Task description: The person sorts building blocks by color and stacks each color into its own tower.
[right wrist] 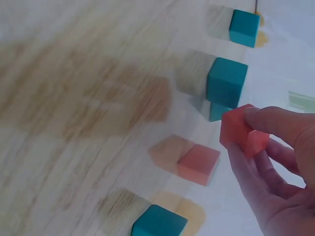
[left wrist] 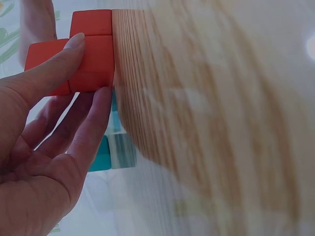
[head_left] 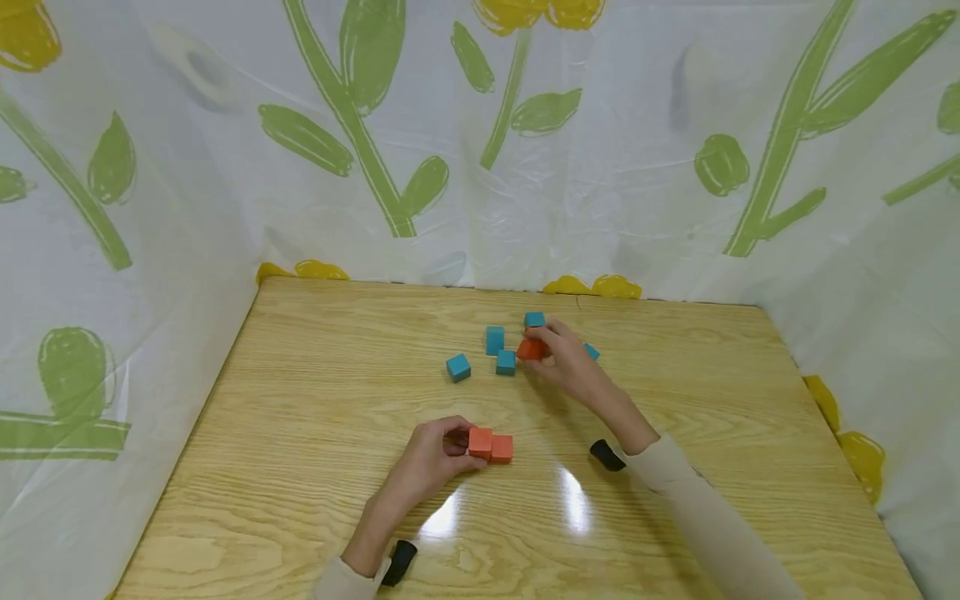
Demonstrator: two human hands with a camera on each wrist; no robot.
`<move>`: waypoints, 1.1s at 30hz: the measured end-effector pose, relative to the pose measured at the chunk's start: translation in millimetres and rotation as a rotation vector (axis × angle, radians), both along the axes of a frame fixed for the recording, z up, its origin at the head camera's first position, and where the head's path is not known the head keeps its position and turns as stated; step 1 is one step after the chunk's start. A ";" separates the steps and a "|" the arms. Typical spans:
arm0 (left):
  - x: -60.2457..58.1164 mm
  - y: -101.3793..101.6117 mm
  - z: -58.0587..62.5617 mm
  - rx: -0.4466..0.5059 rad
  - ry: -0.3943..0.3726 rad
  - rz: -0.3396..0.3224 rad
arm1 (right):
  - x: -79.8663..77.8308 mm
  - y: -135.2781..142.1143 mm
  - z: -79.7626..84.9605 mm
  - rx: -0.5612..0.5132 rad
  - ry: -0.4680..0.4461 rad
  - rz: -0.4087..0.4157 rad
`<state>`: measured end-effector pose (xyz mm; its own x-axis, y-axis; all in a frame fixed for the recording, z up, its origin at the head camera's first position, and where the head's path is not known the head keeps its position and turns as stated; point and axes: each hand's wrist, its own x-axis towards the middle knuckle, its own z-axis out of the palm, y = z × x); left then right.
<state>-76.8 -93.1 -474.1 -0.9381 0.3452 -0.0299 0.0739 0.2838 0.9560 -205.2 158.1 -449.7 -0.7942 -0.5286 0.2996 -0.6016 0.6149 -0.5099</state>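
Note:
My left hand point(head_left: 423, 462) grips a small group of red cubes low on the wooden table. In the left wrist view the thumb lies across one lower red cube point(left wrist: 93, 61) and an upper red cube point(left wrist: 37, 59) stacked on it. Another red cube point(left wrist: 92, 22) sits against the lower one. Farther back, my right hand point(head_left: 573, 362) pinches a red cube point(right wrist: 235, 129) between thumb and fingers. Beside it in the right wrist view, another red cube point(right wrist: 197, 164) stands on the table. Blue cubes point(head_left: 506, 362) surround this hand.
A blue cube point(head_left: 458, 367) stands left of the others, and a tall-looking blue block point(head_left: 495, 340) is behind. One blue cube point(head_left: 535, 319) shows past the right fingers, another point(head_left: 592, 352) beyond the hand. Flower-printed white sheeting point(head_left: 615, 208) borders the wooden table point(head_left: 330, 358).

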 end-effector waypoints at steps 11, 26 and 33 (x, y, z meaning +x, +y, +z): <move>-0.8 -1.0 -0.5 0.027 -0.018 -0.003 | 22.2 1.9 7.0 -0.098 -0.084 0.020; -0.7 -1.0 -0.7 0.007 -0.028 0.005 | 55.8 2.2 2.5 -0.271 -0.260 0.098; -0.2 -0.1 -0.2 0.012 -0.037 0.005 | 73.3 0.9 -1.7 -0.343 -0.305 0.143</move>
<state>-77.0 -93.2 -474.3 -0.9382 0.3406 -0.0607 0.0366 0.2722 0.9615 -132.0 159.0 -451.4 -0.7993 -0.5505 0.2410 -0.4596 0.3017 -0.8353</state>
